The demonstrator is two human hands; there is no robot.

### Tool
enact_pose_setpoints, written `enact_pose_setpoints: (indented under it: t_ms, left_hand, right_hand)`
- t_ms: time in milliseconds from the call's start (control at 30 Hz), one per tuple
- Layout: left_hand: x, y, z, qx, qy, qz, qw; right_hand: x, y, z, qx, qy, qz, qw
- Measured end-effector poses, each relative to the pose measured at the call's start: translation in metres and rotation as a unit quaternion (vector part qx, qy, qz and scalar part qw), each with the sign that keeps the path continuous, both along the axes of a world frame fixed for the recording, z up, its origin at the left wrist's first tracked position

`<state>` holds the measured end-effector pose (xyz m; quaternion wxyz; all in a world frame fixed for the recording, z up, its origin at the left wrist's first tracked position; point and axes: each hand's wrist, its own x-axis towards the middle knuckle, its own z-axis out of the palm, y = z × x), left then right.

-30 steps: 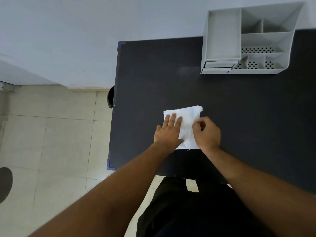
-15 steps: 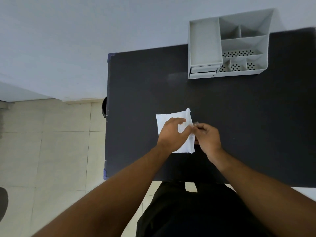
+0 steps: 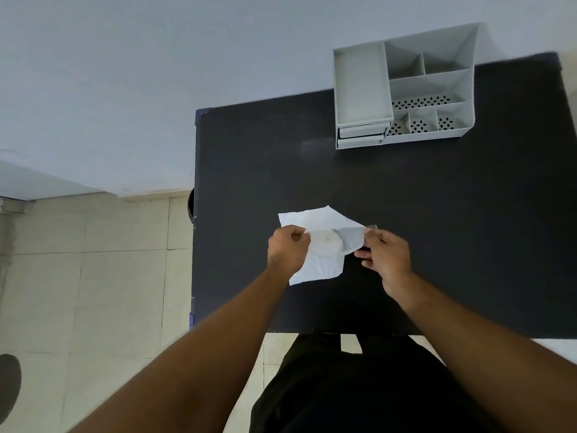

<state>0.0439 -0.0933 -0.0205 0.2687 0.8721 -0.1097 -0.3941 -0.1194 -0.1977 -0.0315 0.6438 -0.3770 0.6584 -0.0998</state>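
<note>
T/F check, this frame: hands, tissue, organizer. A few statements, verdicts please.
1. Both the left hand and the right hand pinch the tissue. True.
2. The tissue lies flat on the table. False: a flap is raised between the hands.
3. The organizer stands at the table's far edge. True.
4. The organizer holds pens. False: its compartments look empty.

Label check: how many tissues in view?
1: one white tissue over the near part of the black table, with the left hand pinching its left edge and the right hand pinching its right corner. Its folded layers could hide another sheet.
</note>
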Motion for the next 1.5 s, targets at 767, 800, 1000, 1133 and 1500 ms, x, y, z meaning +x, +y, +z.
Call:
enact_pose_setpoints:
  t_ms: [767,800,1000,1133,1500]
  left_hand:
    - [0.027,-0.020,-0.009,0.084,-0.008,0.031,0.996]
    - [0.030,-0.019,-0.010,0.086,-0.007,0.024,0.996]
    - [0.037,-0.022,-0.005,0.051,-0.019,0.018,0.998]
    - [0.046,-0.023,0.007,0.017,-0.027,0.034,0.999]
    - [0.088,-0.026,0.055,-0.096,-0.131,0.083,0.983]
  right_hand:
    - [-0.003,-0.021,0.001,-0.167,0.092,0.163,0.968]
    - [0.003,-0.027,0.002,-0.189,0.111,0.199,0.955]
    - [0.037,-0.042,-0.003,-0.223,0.217,0.342,0.886]
    - [0.046,-0.042,0.001,-0.177,0.195,0.305,0.915]
    - [0.086,-0.049,0.048,-0.278,0.003,0.147,0.949]
